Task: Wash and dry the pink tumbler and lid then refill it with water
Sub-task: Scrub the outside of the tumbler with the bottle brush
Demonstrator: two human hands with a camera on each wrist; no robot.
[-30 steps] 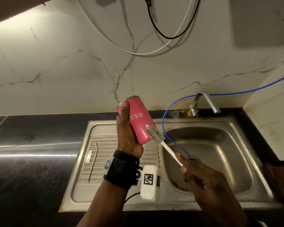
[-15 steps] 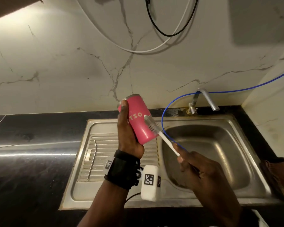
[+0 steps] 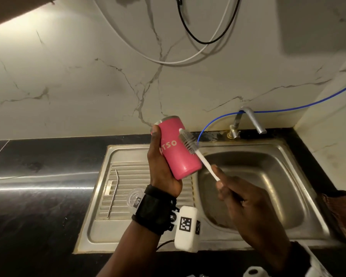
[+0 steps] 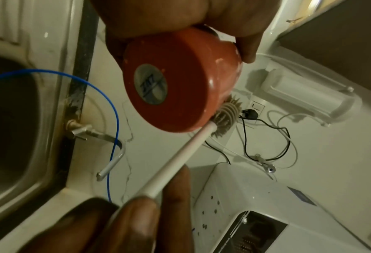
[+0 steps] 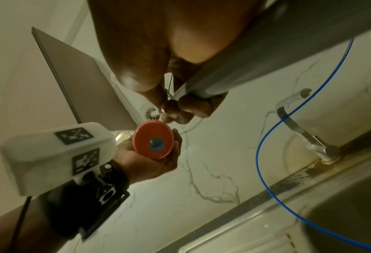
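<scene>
My left hand grips the pink tumbler around its side and holds it tilted above the sink's drainboard, its base toward me and its steel rim toward the wall. Its round base with a grey sticker faces the left wrist view, pink tumbler, and the right wrist view, pink tumbler. My right hand pinches the white handle of a bottle brush; its bristles press on the tumbler's right side near the rim. A clear lid lies on the drainboard, partly hidden behind my left wrist.
A steel sink sits in a black counter. A bent metal straw lies on the drainboard. The tap stands behind the basin with a blue hose looping down. A brown cloth lies at the right.
The brush has slid up the tumbler's side from near the base toward the rim. My right hand followed it up and left. The left hand kept the tumbler nearly still.
</scene>
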